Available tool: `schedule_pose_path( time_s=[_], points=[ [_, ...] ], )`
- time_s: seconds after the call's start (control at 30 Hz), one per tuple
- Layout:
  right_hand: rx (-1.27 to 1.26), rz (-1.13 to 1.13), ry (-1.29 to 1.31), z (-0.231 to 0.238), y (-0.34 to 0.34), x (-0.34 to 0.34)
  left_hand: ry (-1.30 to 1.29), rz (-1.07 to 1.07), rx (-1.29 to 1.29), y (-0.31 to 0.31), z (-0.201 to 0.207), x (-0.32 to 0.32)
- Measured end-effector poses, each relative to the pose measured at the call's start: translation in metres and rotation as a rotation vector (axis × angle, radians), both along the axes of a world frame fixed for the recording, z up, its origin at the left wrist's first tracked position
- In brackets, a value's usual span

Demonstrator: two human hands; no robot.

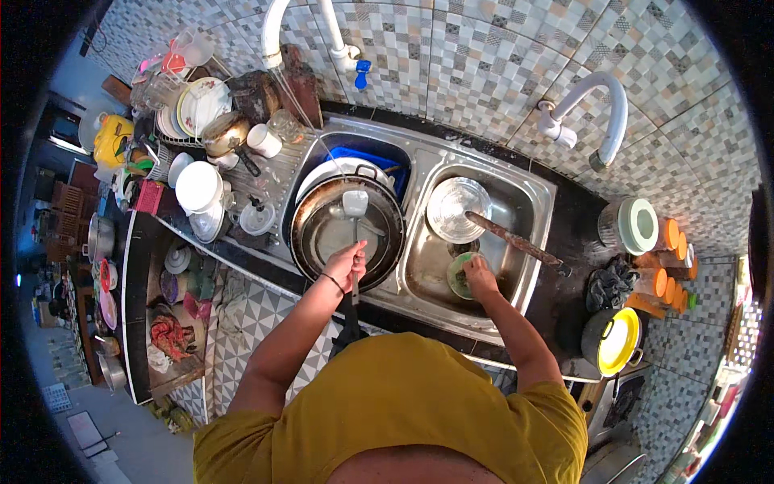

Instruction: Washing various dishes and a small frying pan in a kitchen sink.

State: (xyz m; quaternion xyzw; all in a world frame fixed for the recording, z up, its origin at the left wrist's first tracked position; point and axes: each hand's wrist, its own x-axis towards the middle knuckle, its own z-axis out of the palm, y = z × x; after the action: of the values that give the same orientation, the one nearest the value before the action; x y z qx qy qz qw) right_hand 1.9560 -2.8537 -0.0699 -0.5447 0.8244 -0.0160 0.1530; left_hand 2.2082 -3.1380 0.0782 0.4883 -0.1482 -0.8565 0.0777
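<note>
- Left hand (345,262) clamped on one spatula (355,211) — blade over the single wok (343,230), left basin of the sink (532,189).
- Right hand (481,277) closed on one green bowl (459,274) — right basin, beside one steel lid (456,208).

Dark counter (568,242), steel double sink (532,189), orange-lidded jars (665,282), yellow-lidded pot (614,340), dish rack (173,133)

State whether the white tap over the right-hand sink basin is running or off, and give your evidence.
Off, as far as shows: no stream falls from the white tap spout toward the right basin below.
</note>
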Motion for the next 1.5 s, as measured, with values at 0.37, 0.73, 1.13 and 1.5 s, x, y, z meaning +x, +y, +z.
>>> schedule_pose_path(
  time_s=[0.37, 0.73, 1.13, 1.5],
  points=[
    [0.185, -0.185, -0.625, 0.001, -0.022, -0.022, -0.098, -0.192, -0.403, 0.01, 0.064, 0.019],
    [-0.977, -0.082, -0.15, 0.195, -0.131, -0.014, 0.122, -0.545, -0.274, 0.066, 0.073, -0.036],
    [-1.079, -0.725, -0.171, 0.1, -0.163, -0.018, 0.1, -0.589, -0.335, 0.084, 0.076, -0.061],
    [-1.217, -1.184, -0.583, 0.104, -0.176, -0.03, 0.174, -0.54, -0.104, 0.08, 0.067, -0.061]
  ],
)
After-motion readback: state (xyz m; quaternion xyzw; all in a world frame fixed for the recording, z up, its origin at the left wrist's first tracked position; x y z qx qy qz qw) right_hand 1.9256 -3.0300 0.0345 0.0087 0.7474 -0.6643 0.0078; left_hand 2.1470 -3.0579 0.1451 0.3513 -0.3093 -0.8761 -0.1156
